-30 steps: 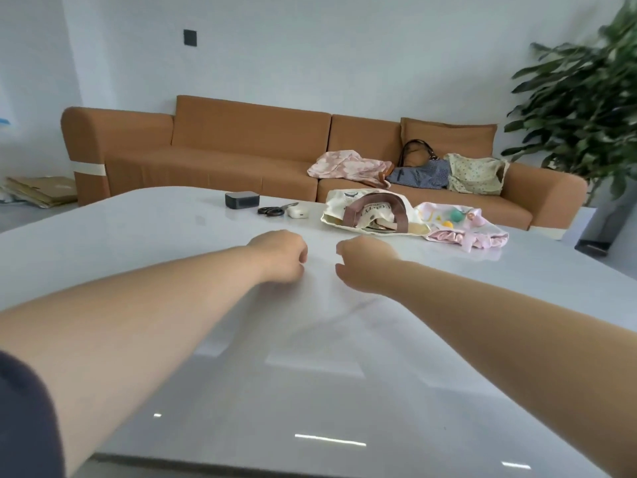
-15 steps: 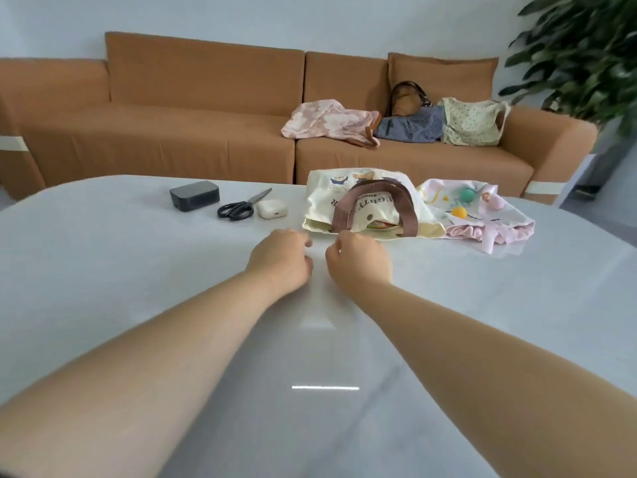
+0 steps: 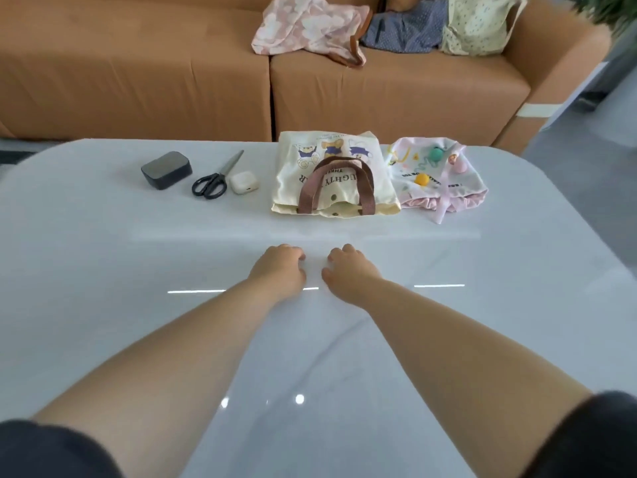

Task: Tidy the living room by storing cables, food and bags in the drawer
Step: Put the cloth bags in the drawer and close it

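Note:
A cream tote bag [image 3: 331, 181] with brown handles and bear prints lies flat on the white table [image 3: 103, 270], toward the far edge. Beside it on the right lies a pink drawstring bag [image 3: 437, 177]. My left hand [image 3: 279, 267] and my right hand [image 3: 348, 270] rest side by side on the table, a short way in front of the tote. Both have their fingers curled under and hold nothing. No drawer is in view.
Left of the tote lie a dark box [image 3: 166, 169], black-handled scissors [image 3: 213, 179] and a white earbud case [image 3: 244, 182]. Behind the table stands an orange sofa [image 3: 138, 81] with a pink bag [image 3: 306, 25], a blue bag [image 3: 403, 29] and a dotted cream bag [image 3: 475, 25].
My view has tilted down and come closer to the table. Both hands have drawn together and now sit farther back from the tote bag.

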Demonstrator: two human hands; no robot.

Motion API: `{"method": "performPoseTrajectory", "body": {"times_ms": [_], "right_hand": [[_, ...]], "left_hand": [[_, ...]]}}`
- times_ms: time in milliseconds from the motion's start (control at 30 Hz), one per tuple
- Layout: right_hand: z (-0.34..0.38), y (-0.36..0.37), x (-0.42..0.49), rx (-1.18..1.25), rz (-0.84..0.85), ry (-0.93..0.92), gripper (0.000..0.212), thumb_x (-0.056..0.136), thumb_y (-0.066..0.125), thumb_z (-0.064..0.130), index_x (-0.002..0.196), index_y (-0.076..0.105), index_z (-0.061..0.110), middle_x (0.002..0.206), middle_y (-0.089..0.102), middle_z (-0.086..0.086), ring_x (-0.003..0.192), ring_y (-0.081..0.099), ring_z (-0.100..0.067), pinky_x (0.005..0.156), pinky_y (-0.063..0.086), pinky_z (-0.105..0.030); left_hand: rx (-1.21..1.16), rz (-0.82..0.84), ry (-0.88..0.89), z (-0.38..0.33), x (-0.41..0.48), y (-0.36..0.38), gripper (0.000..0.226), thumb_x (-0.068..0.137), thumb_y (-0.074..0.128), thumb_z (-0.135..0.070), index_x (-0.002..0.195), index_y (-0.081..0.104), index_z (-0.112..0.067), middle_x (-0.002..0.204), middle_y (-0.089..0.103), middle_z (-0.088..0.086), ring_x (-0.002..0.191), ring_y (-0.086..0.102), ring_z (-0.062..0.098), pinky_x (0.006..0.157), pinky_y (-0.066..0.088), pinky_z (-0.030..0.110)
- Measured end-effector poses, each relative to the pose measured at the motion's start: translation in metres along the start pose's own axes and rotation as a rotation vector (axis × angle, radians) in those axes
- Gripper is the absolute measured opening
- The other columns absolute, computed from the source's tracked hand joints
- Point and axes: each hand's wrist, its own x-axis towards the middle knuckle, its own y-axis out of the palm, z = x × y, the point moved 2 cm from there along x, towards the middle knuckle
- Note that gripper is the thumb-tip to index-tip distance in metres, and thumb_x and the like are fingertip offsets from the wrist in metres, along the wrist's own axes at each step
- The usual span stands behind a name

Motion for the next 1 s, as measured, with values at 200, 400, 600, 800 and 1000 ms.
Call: {"method": "performPoseTrajectory", "body": {"times_ms": [200, 400, 600, 800, 1000], "right_hand": [[-0.039, -0.05, -0.039, 0.051, 0.08, 0.086, 0.046, 0.097, 0.042, 0.029, 0.137, 0.032, 0.009, 0.135, 0.041, -0.012, 0.125, 0.041, -0.028, 0.093, 0.039, -0.039], [-0.117, -0.115, -0.085, 0.073, 0.05, 0.169, 0.048, 0.096, 0.043, 0.026, 0.138, 0.029, 0.008, 0.137, 0.036, -0.01, 0.127, 0.034, -0.027, 0.095, 0.037, -0.039], [-0.218, -0.164, -0.132, 0.025, 0.122, 0.199, 0.05, 0.095, 0.043, 0.026, 0.14, 0.026, 0.009, 0.137, 0.037, -0.009, 0.127, 0.034, -0.026, 0.092, 0.038, -0.038], [-0.263, -0.176, -0.154, 0.042, 0.13, 0.304, 0.051, 0.094, 0.044, 0.023, 0.139, 0.026, 0.007, 0.136, 0.037, -0.01, 0.126, 0.035, -0.028, 0.091, 0.038, -0.038], [-0.274, -0.192, -0.156, -0.047, 0.128, 0.289, 0.048, 0.094, 0.043, 0.022, 0.138, 0.029, 0.008, 0.138, 0.037, -0.01, 0.126, 0.035, -0.028, 0.096, 0.035, -0.038]], "left_hand": [[-0.058, 0.06, -0.093, -0.072, -0.023, -0.011, 0.043, 0.092, 0.046, -0.012, 0.134, 0.049, -0.016, 0.139, 0.047, 0.003, 0.126, 0.045, 0.022, 0.094, 0.038, 0.027], [-0.1, 0.065, -0.149, -0.175, -0.061, 0.003, 0.048, 0.089, 0.043, -0.005, 0.136, 0.047, -0.012, 0.135, 0.047, 0.007, 0.126, 0.041, 0.024, 0.095, 0.04, 0.033], [-0.075, 0.16, -0.152, -0.279, -0.073, 0.034, 0.05, 0.087, 0.044, -0.005, 0.136, 0.047, -0.015, 0.135, 0.047, 0.006, 0.126, 0.041, 0.023, 0.091, 0.041, 0.031], [0.005, 0.21, -0.032, -0.339, -0.074, 0.048, 0.051, 0.088, 0.048, -0.015, 0.139, 0.04, -0.013, 0.144, 0.035, 0.004, 0.132, 0.03, 0.024, 0.1, 0.035, 0.036], [0.349, 0.204, 0.15, -0.351, -0.057, 0.041, 0.045, 0.084, 0.05, -0.012, 0.128, 0.041, -0.012, 0.144, 0.03, 0.011, 0.138, 0.019, 0.029, 0.107, 0.023, 0.04]]}}
